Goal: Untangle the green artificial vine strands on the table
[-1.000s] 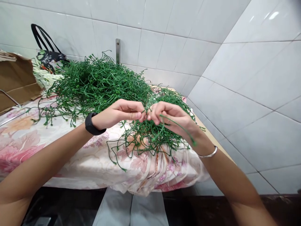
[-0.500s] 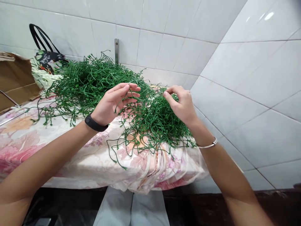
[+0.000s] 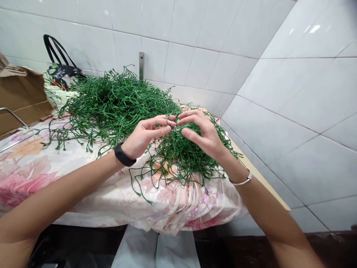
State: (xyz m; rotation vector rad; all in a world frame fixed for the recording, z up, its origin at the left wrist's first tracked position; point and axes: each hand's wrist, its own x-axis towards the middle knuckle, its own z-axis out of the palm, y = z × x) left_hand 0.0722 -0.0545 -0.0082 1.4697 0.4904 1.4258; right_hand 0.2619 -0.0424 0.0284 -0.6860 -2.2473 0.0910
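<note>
My left hand (image 3: 147,136), with a black band at the wrist, hangs over the gap between two piles of thin green artificial stems with small budded tips. Its thumb and fingers are closed around a piece of green stem (image 3: 167,120), most of which is hidden. My right hand (image 3: 202,132), wearing a silver bangle, is open, its thumb apart from the curved fingers. Those fingertips almost meet the left ones. Below it lies the smaller stem pile (image 3: 184,156); the larger stem pile (image 3: 111,100) spreads behind and to the left.
A flowered cloth (image 3: 92,197) covers the table, bunched at its front edge. At left stand a cardboard box (image 3: 22,96), a metal wire frame (image 3: 21,139) and a floral bag (image 3: 63,74). White tiled walls (image 3: 292,111) close in the back and right. A metal bracket (image 3: 141,65) sticks up behind.
My hands have come together, the left moving right and the right moving slightly left and down. The right hand's pinch has opened. The view has shifted slightly.
</note>
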